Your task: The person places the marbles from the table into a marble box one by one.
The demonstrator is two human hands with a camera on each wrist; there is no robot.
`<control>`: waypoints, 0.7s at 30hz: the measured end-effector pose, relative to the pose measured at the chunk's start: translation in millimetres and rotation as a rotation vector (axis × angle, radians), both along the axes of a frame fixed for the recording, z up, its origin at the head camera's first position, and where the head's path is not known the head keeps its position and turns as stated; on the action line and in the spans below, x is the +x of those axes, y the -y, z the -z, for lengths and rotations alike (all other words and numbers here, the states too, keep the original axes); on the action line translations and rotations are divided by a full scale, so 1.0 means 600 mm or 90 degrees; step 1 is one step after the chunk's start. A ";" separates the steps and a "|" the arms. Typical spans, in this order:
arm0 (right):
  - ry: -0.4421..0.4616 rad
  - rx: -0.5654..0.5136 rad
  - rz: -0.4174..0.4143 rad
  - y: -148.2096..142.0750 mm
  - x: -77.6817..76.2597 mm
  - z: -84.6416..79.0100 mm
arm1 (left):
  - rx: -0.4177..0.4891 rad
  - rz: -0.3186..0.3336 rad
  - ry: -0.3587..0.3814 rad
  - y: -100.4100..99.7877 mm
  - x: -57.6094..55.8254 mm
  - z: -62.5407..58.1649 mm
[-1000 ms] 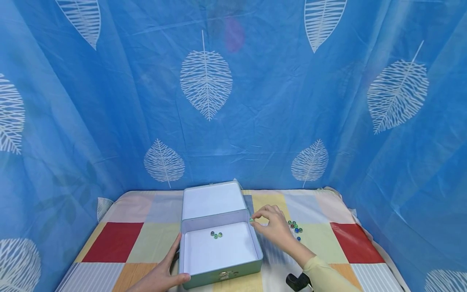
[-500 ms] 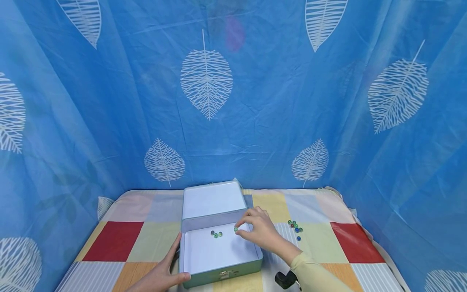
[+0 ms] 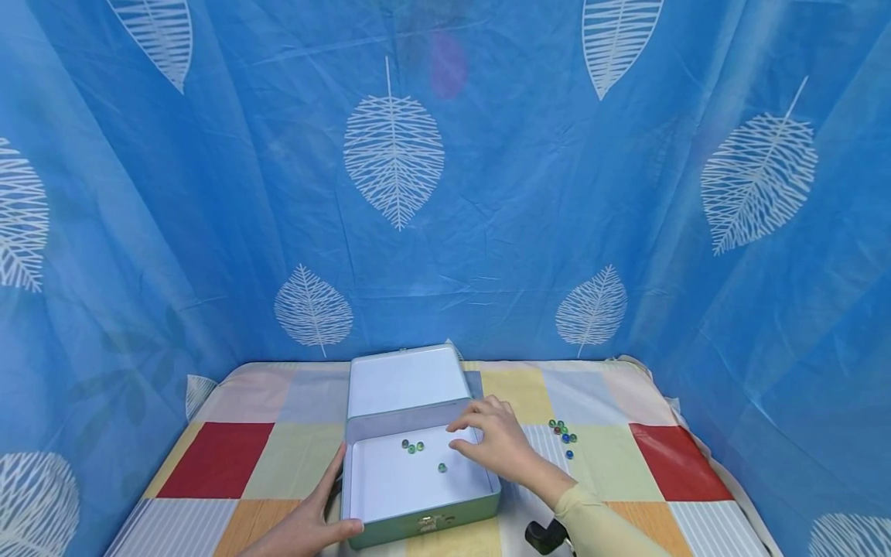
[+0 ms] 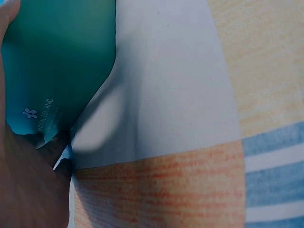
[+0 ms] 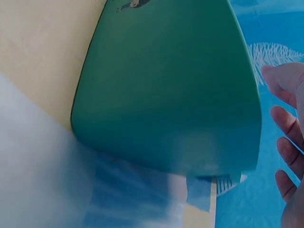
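Note:
A green tin box with a pale inside stands with its lid tipped back. My left hand holds its front left corner, thumb on the front and fingers along the side; in the left wrist view some fingers bend against the green wall. Three marbles lie close together on the box floor. Nearer the front right lies a single green marble. Above the box's right part hovers my right hand, thumb and forefinger apart with nothing between them. The right wrist view shows this hand's bent fingers beyond the wall.
To the right of the box, several green, blue and red marbles lie on the patchwork cloth, with one blue marble slightly apart. A black device is at the right wrist. Blue curtains rise behind and at both sides.
My right hand came left over the box with a green marble pinched, then let it go. That marble now lies on the box floor. The left hand stayed in place.

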State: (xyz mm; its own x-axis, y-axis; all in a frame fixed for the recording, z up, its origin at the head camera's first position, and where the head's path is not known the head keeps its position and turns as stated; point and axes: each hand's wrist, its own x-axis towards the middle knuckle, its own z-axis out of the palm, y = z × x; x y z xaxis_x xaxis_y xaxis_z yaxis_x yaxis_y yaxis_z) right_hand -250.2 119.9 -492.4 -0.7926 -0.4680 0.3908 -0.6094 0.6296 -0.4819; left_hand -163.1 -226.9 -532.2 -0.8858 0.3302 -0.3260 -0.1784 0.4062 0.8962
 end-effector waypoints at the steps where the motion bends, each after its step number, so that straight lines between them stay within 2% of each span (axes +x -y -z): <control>1: 0.004 -0.008 0.007 -0.005 0.000 -0.001 | -0.001 -0.001 0.001 0.000 0.000 0.000; 8: 0.052 -0.057 0.085 -0.061 -0.003 -0.004 | 0.017 -0.002 0.019 0.001 -0.003 0.001; 12: 0.059 -0.075 0.121 -0.100 -0.005 -0.005 | 0.019 -0.007 0.029 0.000 -0.003 -0.002; 18: 0.033 -0.054 0.181 -0.156 0.001 0.007 | 0.009 -0.007 0.028 -0.001 -0.002 -0.005; 21: 0.039 -0.044 0.205 -0.183 0.007 0.018 | 0.005 -0.007 0.025 -0.002 -0.002 -0.004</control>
State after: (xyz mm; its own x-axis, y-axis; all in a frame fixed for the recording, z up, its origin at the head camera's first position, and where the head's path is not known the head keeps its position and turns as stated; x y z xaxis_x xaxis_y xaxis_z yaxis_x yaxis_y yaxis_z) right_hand -245.9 229.9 -503.3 -0.9182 -0.1643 0.3603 -0.3537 0.7496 -0.5595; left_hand -164.1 -225.8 -529.7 -0.8762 0.3223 -0.3584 -0.2183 0.3975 0.8912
